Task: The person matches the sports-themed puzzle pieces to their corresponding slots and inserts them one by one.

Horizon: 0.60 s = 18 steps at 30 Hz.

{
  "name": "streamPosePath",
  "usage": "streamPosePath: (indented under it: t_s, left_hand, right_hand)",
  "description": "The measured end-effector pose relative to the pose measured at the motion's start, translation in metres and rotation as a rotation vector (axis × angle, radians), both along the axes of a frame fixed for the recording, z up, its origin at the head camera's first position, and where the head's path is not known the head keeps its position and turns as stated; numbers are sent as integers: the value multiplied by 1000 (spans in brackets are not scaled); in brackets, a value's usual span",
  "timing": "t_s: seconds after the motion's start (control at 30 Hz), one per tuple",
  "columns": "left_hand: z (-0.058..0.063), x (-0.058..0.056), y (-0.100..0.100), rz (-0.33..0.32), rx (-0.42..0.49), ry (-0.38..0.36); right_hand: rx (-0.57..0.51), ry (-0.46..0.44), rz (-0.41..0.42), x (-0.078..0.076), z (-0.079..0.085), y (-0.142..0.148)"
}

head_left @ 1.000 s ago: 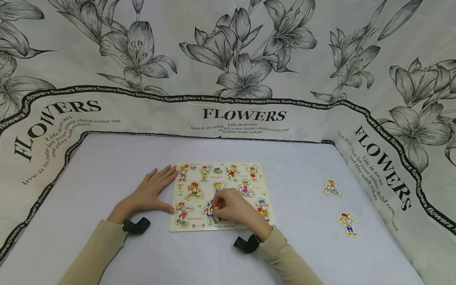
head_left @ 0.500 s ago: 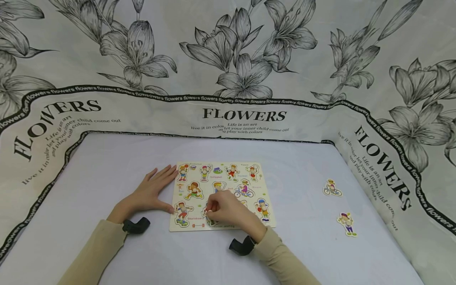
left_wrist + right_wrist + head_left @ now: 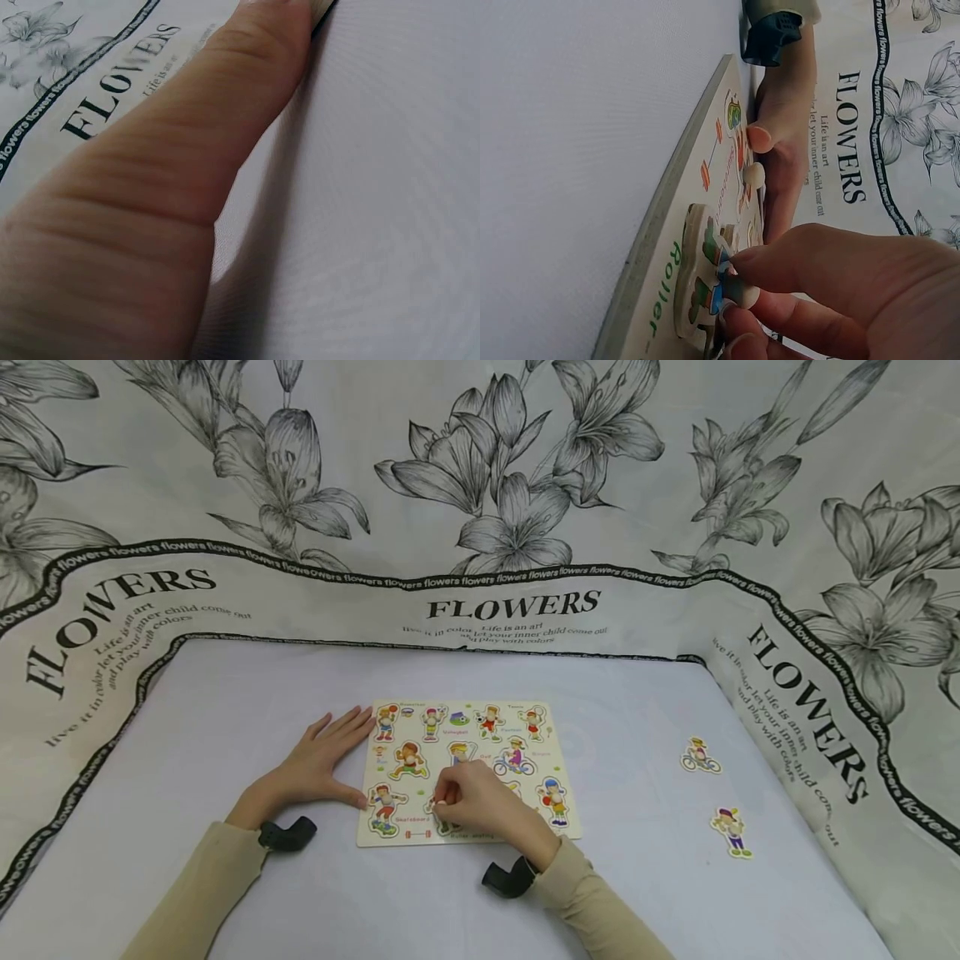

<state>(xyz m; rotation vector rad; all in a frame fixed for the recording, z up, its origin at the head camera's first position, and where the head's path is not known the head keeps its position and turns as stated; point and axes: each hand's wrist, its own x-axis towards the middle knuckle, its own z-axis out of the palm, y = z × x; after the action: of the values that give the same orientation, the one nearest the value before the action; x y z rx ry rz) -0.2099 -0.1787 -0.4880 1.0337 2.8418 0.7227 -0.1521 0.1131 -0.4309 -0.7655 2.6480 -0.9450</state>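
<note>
My right hand (image 3: 480, 800) pinches the round knob (image 3: 742, 292) of a roller-skater puzzle piece (image 3: 692, 281) between thumb and fingers. In the right wrist view this piece stands slightly proud of the puzzle board (image 3: 367, 838), above the green "Roller" lettering. Seen from the head, most of the piece is hidden under the hand. My left hand (image 3: 311, 767) lies spread on the table, its straight fingers and thumb touching the board's left edge. The left wrist view shows its thumb (image 3: 172, 142) reaching to the board's corner. Printed sports figures cover the board in rows.
To the right on the white tabletop (image 3: 630, 893) lie two loose pieces, a cyclist (image 3: 701, 756) and a figure in purple trousers (image 3: 731, 833). A flower-print cloth (image 3: 517, 610) rises behind and along both sides. Each wrist wears a black camera mount (image 3: 288, 836).
My right hand has shifted slightly left and toward me with the skater piece, then held nearly still over the last half second. The left hand has stayed in place.
</note>
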Motion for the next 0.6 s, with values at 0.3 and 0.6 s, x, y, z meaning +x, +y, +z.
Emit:
streamPosePath:
  t_s: [0.3, 0.6]
  left_hand:
    - [-1, -1, 0, 0, 7, 4]
    - [-1, -1, 0, 2, 12, -2]
  right_hand:
    - [-5, 14, -4, 0, -3, -1]
    - [-14, 33, -2, 0, -4, -1]
